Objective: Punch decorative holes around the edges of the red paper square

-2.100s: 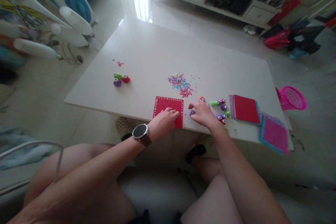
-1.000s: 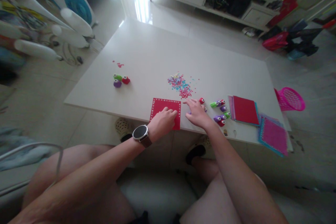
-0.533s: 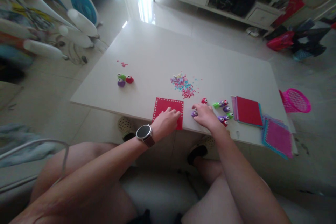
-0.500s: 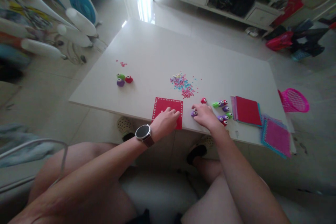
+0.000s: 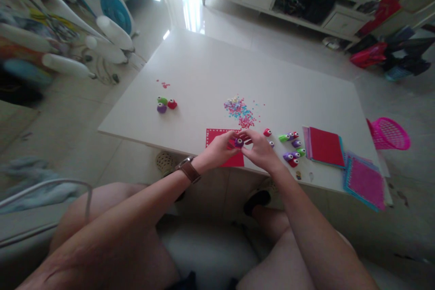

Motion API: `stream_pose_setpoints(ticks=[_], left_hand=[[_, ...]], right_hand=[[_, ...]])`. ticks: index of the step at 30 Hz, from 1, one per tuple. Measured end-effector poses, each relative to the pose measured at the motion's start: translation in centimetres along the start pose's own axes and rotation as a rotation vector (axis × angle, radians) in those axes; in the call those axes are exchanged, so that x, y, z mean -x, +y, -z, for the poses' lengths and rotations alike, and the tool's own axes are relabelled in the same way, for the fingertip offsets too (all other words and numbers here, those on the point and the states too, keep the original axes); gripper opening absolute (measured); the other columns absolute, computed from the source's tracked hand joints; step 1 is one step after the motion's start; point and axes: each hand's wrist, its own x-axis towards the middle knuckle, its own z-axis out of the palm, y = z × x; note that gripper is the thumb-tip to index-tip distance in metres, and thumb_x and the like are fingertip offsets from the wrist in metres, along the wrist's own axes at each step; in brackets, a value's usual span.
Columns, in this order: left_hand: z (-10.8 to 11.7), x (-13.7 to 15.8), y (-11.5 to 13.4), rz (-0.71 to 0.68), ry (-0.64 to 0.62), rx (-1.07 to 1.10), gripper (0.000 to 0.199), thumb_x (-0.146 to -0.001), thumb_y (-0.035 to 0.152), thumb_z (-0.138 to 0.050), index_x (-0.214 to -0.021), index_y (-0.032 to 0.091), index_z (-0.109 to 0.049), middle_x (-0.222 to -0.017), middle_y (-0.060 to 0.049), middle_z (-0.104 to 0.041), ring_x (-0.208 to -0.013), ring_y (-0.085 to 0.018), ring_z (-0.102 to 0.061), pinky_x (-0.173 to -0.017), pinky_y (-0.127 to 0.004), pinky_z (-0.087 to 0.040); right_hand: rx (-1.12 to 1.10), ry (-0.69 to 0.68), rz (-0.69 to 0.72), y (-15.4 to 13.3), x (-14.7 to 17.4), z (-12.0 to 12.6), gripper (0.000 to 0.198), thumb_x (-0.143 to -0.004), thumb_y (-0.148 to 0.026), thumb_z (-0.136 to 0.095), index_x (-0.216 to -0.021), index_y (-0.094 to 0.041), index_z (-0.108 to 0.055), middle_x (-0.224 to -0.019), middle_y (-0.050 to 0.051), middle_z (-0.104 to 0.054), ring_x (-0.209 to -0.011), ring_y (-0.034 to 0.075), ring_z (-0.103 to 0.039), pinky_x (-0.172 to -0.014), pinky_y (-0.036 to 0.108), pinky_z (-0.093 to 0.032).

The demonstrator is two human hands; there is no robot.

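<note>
The left hand (image 5: 222,147) has come off the card (image 5: 234,161) below it and joined the right hand (image 5: 261,148); both hold the purple piece (image 5: 239,142) between their fingers. Work has seemingly passed from steadying card to handling piece, confetti (image 5: 239,111) just beyond the hands.

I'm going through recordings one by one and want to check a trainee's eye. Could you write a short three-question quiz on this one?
1. Multiple choice: what colour is the eyed figurine between the left hand and the right hand?
A) green
B) purple
C) red

2. True or false: the watch is worn on the right wrist.

3. Count: how many pieces are in the small group of figurines near the left end of the white table?

Key:
1. B
2. False: the watch is on the left wrist.
3. Three: one green, one purple, one red.
</note>
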Motion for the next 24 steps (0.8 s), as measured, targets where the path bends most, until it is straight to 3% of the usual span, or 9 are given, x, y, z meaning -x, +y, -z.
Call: stream_pose_setpoints(ticks=[2, 5, 8, 11, 14, 18, 24], left_hand=[[0.4, -0.5, -0.2, 0.054, 0.013, 0.099, 0.025, -0.090, 0.017, -0.073, -0.115, 0.017, -0.066, -0.108, -0.008, -0.081, -0.089, -0.018, -0.076, -0.081, -0.031, -0.061], [2.0, -0.9, 0.0, 0.099, 0.001, 0.045, 0.014, -0.090, 0.022, -0.075, -0.102, 0.017, -0.070, -0.094, -0.006, -0.080, -0.084, -0.017, -0.073, -0.078, -0.029, -0.058], [4.5, -0.9, 0.7, 0.123, 0.016, -0.264, 0.007, -0.092, 0.024, -0.073, -0.096, 0.018, -0.073, -0.091, -0.006, -0.079, -0.083, -0.019, -0.071, -0.078, -0.031, -0.055], [7.5, -0.7, 0.6, 0.215, 0.110, -0.646, 0.014, -0.096, 0.020, -0.063, -0.104, 0.018, -0.074, -0.099, -0.010, -0.079, -0.093, -0.023, -0.071, -0.085, -0.034, -0.053], [9.6, -0.5, -0.3, 0.336, 0.125, -0.817, 0.021, -0.100, 0.020, -0.055, -0.112, 0.016, -0.072, -0.107, -0.014, -0.078, -0.101, -0.025, -0.071, -0.088, -0.035, -0.053], [10.3, -0.3, -1.0, 0.366, 0.101, -0.921, 0.029, -0.102, 0.016, -0.045, -0.118, 0.015, -0.069, -0.114, -0.016, -0.075, -0.107, -0.026, -0.068, -0.093, -0.036, -0.053], [9.4, -0.4, 0.6, 0.331, 0.118, -1.067, 0.039, -0.098, 0.010, -0.040, -0.123, 0.012, -0.069, -0.129, -0.021, -0.067, -0.122, -0.033, -0.062, -0.094, -0.042, -0.056]], right_hand=[[-0.045, 0.008, 0.018, -0.5, 0.0, -0.2, 0.037, -0.082, -0.003, -0.063, -0.115, -0.018, -0.067, -0.111, 0.006, -0.076, -0.100, 0.018, -0.073, -0.089, 0.030, -0.059], [-0.073, 0.001, 0.032, -0.7, 0.1, -0.5, 0.033, -0.086, -0.007, -0.064, -0.117, -0.019, -0.066, -0.112, 0.007, -0.075, -0.103, 0.019, -0.073, -0.091, 0.032, -0.060], [0.010, 0.024, 0.050, -0.5, 0.2, -0.7, 0.031, -0.088, -0.010, -0.067, -0.117, -0.018, -0.065, -0.117, 0.009, -0.072, -0.107, 0.021, -0.071, -0.092, 0.034, -0.059], [0.127, 0.016, 0.061, -0.4, 0.3, -0.7, 0.030, -0.089, -0.009, -0.068, -0.117, -0.017, -0.066, -0.118, 0.010, -0.069, -0.107, 0.022, -0.068, -0.095, 0.036, -0.056], [0.208, -0.019, 0.058, -0.5, 0.5, -0.5, 0.026, -0.091, -0.008, -0.066, -0.115, -0.016, -0.067, -0.116, 0.010, -0.068, -0.104, 0.022, -0.067, -0.098, 0.036, -0.053], [0.263, -0.066, 0.044, -0.5, 0.6, -0.4, 0.022, -0.094, -0.009, -0.064, -0.115, -0.017, -0.067, -0.117, 0.009, -0.067, -0.104, 0.022, -0.066, -0.098, 0.035, -0.051], [0.294, -0.116, 0.033, -1.6, 1.2, -0.7, 0.019, -0.097, -0.008, -0.064, -0.113, -0.017, -0.068, -0.119, 0.008, -0.067, -0.109, 0.021, -0.065, -0.100, 0.032, -0.049]])
